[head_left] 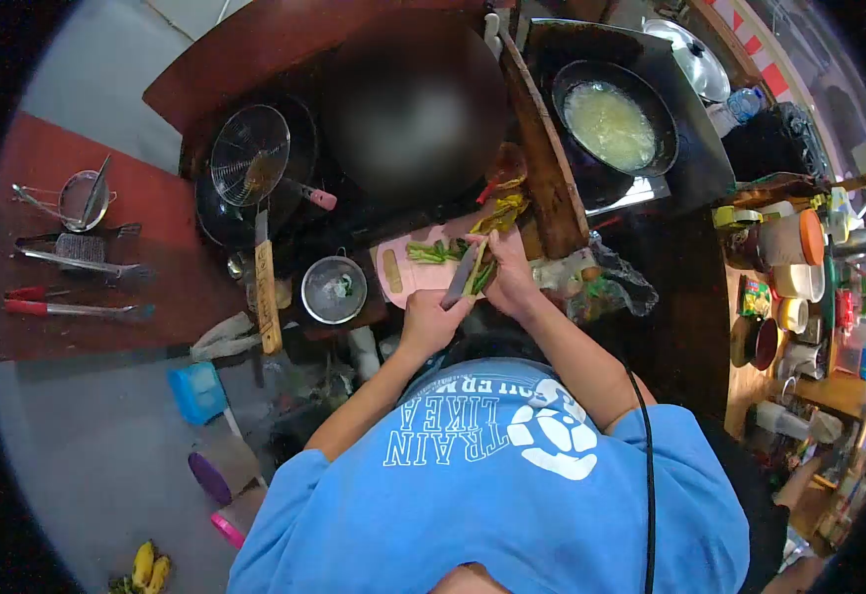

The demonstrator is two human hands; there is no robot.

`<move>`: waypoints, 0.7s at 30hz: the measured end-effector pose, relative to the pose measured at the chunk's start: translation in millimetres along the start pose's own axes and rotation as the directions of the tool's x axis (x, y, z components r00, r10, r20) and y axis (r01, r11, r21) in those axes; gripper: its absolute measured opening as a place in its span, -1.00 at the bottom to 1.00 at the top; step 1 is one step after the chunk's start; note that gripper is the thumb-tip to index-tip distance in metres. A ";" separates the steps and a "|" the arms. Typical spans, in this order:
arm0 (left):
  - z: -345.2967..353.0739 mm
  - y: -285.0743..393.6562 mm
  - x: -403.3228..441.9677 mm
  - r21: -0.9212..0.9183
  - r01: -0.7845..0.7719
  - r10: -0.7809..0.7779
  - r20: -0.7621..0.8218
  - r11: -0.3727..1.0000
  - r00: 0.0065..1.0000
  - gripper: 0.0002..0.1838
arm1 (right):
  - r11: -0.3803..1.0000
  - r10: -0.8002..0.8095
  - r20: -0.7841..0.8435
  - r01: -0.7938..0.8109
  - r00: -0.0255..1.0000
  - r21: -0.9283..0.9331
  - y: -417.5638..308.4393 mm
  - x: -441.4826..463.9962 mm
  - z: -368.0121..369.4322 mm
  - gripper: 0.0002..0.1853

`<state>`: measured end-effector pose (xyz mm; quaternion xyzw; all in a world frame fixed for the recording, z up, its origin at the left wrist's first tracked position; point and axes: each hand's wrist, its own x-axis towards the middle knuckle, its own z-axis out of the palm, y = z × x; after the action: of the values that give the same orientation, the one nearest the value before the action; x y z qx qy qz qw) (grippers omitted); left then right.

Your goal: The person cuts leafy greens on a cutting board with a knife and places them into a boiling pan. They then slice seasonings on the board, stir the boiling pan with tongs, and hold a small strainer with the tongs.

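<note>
A pink cutting board [390,284] lies in front of me with cut green stalks [433,251] on its far left part. My left hand [434,319] is closed round a knife [463,275], its blade angled up and to the right. Closed round a bunch of green stalks [482,277], my right hand [507,271] is at the right side of the board, and the blade lies against the stalks. Yellowish leaves [502,213] stick out beyond my right hand at the board's far edge.
A pan of bubbling oil [611,124] sits at the back right. Left of the board are a sieve [334,290] and a wok [217,213] with a wooden-handled strainer [250,155]. A plastic bag [606,285] lies right. Tongs [77,309] rest far left.
</note>
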<state>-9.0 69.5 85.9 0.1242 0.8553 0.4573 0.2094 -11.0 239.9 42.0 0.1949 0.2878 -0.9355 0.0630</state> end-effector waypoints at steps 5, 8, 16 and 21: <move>6.4 2.8 3.9 0.022 -0.036 0.035 0.026 0.999 0.999 -0.66 | 0.995 0.061 -0.024 -0.059 0.998 0.080 -10.7 2.1 -12.3 -0.47; 3.8 4.7 10.9 0.020 -0.018 0.017 0.021 1.000 1.000 -0.70 | 0.983 0.136 -0.036 -0.139 0.990 -0.116 -28.5 -3.5 -23.2 -0.33; 7.2 40.0 40.8 -0.005 -0.166 0.166 -0.043 0.986 0.985 -0.74 | 0.757 0.192 0.057 -0.111 0.980 -0.644 -43.6 -22.0 -6.4 -0.05; 12.9 46.2 45.0 -0.113 -0.207 0.197 -0.090 0.972 0.976 -0.84 | 0.778 0.184 0.153 -0.049 0.971 -0.627 -55.3 -24.8 -18.1 -0.23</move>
<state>-41.6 122.5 107.0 0.1795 0.8163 0.5321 0.1352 4.9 295.9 66.7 0.0834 0.5577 -0.7986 0.2105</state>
